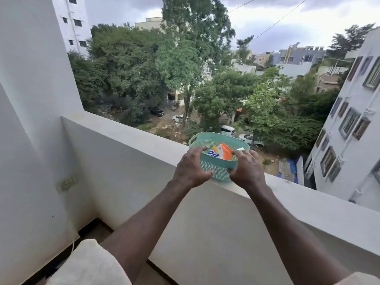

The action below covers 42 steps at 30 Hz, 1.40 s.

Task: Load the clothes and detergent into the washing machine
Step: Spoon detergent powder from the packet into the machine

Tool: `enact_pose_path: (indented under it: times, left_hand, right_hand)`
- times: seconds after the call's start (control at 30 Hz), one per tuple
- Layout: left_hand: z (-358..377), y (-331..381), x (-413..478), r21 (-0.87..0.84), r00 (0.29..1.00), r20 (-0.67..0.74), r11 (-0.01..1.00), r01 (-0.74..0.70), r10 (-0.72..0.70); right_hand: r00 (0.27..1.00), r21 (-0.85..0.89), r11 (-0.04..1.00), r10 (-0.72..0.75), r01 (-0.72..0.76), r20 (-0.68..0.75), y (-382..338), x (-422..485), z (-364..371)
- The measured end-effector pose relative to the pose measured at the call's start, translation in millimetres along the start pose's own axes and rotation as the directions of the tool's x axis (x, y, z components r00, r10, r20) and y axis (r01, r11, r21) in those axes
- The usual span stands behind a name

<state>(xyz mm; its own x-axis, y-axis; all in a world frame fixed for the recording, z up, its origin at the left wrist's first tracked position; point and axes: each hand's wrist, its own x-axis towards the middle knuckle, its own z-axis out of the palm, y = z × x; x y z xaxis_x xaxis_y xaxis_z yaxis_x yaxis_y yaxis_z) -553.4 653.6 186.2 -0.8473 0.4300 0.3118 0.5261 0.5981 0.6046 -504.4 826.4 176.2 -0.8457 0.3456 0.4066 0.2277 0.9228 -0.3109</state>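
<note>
A small teal plastic basket (213, 140) with a perforated wall stands on top of the white balcony parapet (131, 136). Inside it leans an orange and white detergent packet (221, 151), with a small pale item beside it. My left hand (190, 168) grips the basket's near left rim, fingers over the edge and thumb on the outer wall. My right hand (247, 171) grips the near right rim the same way. No washing machine or clothes are clearly in view.
Beyond the parapet is a sheer drop to a street with trees and parked cars. A white wall (30, 99) with a switch plate (67, 183) closes the left side. A cream rounded object (88, 266) sits at the bottom left.
</note>
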Motion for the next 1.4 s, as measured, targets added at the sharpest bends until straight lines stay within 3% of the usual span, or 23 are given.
enact_pose_path:
  times: [0.07,0.2,0.37,0.53,0.63,0.8,0.9,1.0,1.07,1.2,1.3,1.4]
  left_hand:
    - [5,-1,13,0.048,0.999,0.034,0.998,0.029,-0.03]
    - [12,-6,27,0.354,0.99,0.115,0.935,0.03,-0.075]
    - [6,-12,20,0.58,0.953,0.182,0.756,-0.304,0.243]
    - [-31,-47,-21,0.537,0.871,0.387,0.694,-0.479,0.302]
    - [-57,-76,-58,0.574,0.881,0.427,0.691,-0.439,0.204]
    - [-97,-119,-145,0.655,0.947,0.32,0.721,-0.228,0.009]
    - [-115,-136,-205,0.656,0.97,0.239,0.745,-0.123,-0.05]
    - [-135,-150,-263,0.662,0.974,0.202,0.747,-0.058,-0.103]
    - [-146,-158,-293,0.676,0.974,0.185,0.736,-0.032,-0.128]
    - [-161,-167,-332,0.693,0.962,0.194,0.721,0.005,-0.194]
    - [-167,-161,-325,0.689,0.967,0.222,0.722,-0.065,-0.125]
    - [-161,-146,-281,0.7,0.984,0.164,0.695,-0.167,0.072]
  right_hand:
    - [0.998,-0.022,0.998,-0.063,0.063,0.005,9,6,7]
    - [0.989,0.157,0.977,-0.146,0.143,0.01,8,5,11]
    - [0.974,0.257,0.942,-0.225,0.216,0.006,-17,-23,15]
    - [0.918,0.271,0.879,-0.391,0.393,-0.064,-49,-64,24]
    - [0.887,0.316,0.833,-0.457,0.454,-0.068,-70,-87,32]
    - [0.833,0.451,0.741,-0.554,0.497,-0.006,-121,-139,52]
    - [0.831,0.557,0.697,-0.556,0.452,0.021,-153,-161,51]
    - [0.875,0.599,0.694,-0.483,0.398,-0.022,-189,-173,58]
    - [0.895,0.593,0.739,-0.441,0.321,0.064,-210,-181,68]
    - [0.859,0.532,0.82,-0.415,0.21,0.301,-241,-202,86]
    - [0.864,0.443,0.885,-0.329,0.142,0.381,-240,-199,80]
    - [0.92,0.391,0.919,-0.2,0.056,0.338,-215,-170,54]
